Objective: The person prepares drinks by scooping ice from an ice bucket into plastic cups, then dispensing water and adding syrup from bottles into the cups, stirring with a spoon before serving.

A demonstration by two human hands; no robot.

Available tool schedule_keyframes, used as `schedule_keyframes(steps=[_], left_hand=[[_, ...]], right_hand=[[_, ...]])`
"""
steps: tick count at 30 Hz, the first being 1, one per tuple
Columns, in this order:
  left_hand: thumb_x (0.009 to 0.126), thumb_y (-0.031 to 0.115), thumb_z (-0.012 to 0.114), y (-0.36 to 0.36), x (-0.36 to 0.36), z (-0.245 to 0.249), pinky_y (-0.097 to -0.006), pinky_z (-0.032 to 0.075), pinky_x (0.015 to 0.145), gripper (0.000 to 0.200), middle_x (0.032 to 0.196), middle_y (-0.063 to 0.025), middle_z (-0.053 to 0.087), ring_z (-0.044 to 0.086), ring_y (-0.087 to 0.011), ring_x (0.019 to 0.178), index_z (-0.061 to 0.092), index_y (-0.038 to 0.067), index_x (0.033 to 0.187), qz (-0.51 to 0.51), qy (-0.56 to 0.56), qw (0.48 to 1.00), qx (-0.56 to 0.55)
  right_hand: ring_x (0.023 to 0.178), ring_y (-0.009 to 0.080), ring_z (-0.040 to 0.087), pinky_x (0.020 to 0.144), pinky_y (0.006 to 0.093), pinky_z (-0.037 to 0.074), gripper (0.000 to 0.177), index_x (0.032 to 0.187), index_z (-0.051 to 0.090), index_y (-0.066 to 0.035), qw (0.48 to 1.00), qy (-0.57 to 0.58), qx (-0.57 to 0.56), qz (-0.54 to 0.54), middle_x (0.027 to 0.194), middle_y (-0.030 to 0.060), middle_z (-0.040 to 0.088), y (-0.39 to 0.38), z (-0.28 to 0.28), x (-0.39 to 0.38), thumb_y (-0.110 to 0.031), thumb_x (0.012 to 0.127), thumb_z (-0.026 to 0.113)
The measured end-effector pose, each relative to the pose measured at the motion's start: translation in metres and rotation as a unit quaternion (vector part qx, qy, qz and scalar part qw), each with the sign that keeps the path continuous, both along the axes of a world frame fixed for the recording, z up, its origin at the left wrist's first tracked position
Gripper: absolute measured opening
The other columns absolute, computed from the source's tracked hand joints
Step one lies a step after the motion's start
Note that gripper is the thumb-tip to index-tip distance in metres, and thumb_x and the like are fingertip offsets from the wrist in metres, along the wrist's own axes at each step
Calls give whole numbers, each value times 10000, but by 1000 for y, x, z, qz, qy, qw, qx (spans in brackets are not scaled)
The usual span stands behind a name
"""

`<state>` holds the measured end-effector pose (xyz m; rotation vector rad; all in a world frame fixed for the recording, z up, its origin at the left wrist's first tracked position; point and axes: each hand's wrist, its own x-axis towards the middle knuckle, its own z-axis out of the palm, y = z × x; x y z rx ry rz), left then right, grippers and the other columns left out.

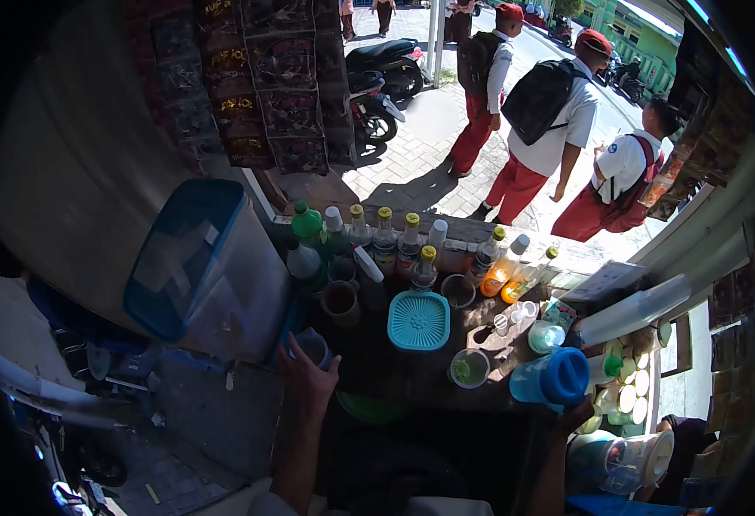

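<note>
1. To the far left of the square turquoise container [419, 321], a large clear bin [244, 288] stood under a teal lid [184, 258].
2. Beyond the container and off to its left, strips of sachets [281, 95] hung at the opening onto the street.
3. Left of the container and a little nearer the wearer, the left hand [309, 378] gripped a clear cup [313, 346], the thumb on one side and the fingers on the other. That cup was between the bin and the container; its contents could not be made out.
4. Just left of the container, a brownish cup [340, 305] stood on the dark counter.
5. Behind the container ran a row of bottles, from a green bottle [307, 222] at the left to an orange-filled bottle [495, 277] at the right. One yellow-capped bottle [425, 271] stood just behind the container.
6. To the right of the container and nearer the wearer was a cup with something green in it [469, 368].
7. Well beyond the container, out to the right, three people with backpacks [541, 112] were in the sunlit street.
8. Right of the container stood a blue pitcher [532, 381] with a darker blue lid. The right hand [577, 417] was at its near right side, in shadow; I cannot tell whether the fingers were closed.
9. Farthest right of the container, pale-lidded jars [629, 401] clustered beside the pitcher.
</note>
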<state>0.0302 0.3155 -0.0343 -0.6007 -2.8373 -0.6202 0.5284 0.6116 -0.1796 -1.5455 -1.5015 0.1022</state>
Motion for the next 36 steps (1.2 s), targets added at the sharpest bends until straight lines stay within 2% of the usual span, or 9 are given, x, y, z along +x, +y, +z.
schedule_keyframes(steps=[7,12,14,16,20,24,28,31,36], left_hand=[[725,306,800,71,-23,29,-514,308,1076,886,1370,-261,382,374,-427,1282,328,11,1413,-125,37,989,74],[871,138,633,105,0,44,-460,364,1014,536,1327,-206,420,429,-352,1243,391,-22,1322,-136,61,947,284],[879,178,621,103,42,47,-419,395,942,510,1287,-189,435,458,-318,1201,388,-4,1295,-161,96,941,283],[877,226,626,94,76,32,-420,410,921,562,1292,-195,430,460,-322,1187,350,-2,1310,-242,69,933,258],[806,175,695,82,125,1,-414,366,956,610,1259,-158,424,441,-284,1159,354,30,1290,-371,-110,889,244],[854,223,720,79,135,-57,-356,493,808,386,1131,-99,584,563,-224,1018,582,36,1162,-309,-332,853,259],[648,241,885,85,132,-87,-454,391,1020,977,1349,-191,399,447,-329,1244,266,46,1379,-287,-491,821,38],[574,283,938,102,134,-109,-459,358,1074,1162,1411,-218,366,414,-340,1315,193,34,1430,-331,-426,835,108],[551,262,951,125,144,-99,-399,363,1072,1136,1372,-193,410,439,-283,1284,235,27,1400,-339,-373,838,211]], right_hand=[[758,322,513,714,439,403,372,869,562,19,940,275,-199,23,813,167,567,-16,54,-17,-263,1030,380],[806,262,544,765,355,439,373,934,562,22,989,-107,-17,-100,880,152,578,-60,53,-65,-288,1035,381],[836,228,555,784,320,448,335,984,540,24,949,231,-206,-59,893,132,574,-72,111,-94,-283,1028,412],[834,218,557,775,322,448,305,994,532,16,948,272,-144,-79,887,119,575,-73,104,-89,-269,1022,429],[777,158,559,701,307,453,241,1011,545,-7,944,290,49,-150,835,74,570,-22,160,-43,-240,999,484],[823,158,626,701,296,512,425,1283,527,-25,921,357,-154,31,982,81,628,107,189,40,-252,930,591],[859,194,647,697,317,532,786,1452,290,-22,959,179,-215,36,1130,160,621,247,86,73,-374,869,685],[737,180,665,644,302,529,344,1100,563,23,928,329,-166,46,941,121,666,246,130,46,-284,948,601],[715,229,681,663,376,521,306,954,664,-1,994,85,-73,14,785,121,689,244,183,33,-265,981,513]])
